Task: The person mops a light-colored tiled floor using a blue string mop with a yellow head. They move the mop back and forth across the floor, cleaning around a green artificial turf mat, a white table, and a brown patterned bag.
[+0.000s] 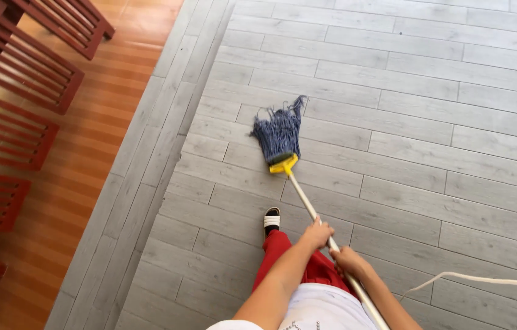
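Head-camera view, looking down at a person mopping. Both hands are closed around the pale mop handle [307, 205], which runs diagonally from the lower centre of the frame up toward the middle. The left hand [318, 234] grips higher along the shaft, nearer the head; the right hand [350, 261] grips just below it, closer to the body. The blue string mop head [279, 135], fixed in a yellow clamp [283, 164], lies spread on the grey plank floor [429, 122] at centre frame, its strands fanned toward the upper part of the picture. Below it, one foot in a black-and-white sandal [271, 219] and a red trouser leg [278, 253] stand just beside the shaft. A thin white cord [484, 280] trails across the floor at lower right. At the left edge, dark red slatted chairs [20, 67] stand on an orange wooden floor [81, 165], apart from the mop. No clear wet and dry zones can be told on the grey planks, so the share of floor already covered cannot be judged; the mop head rests in contact, mid-stroke by appearance.
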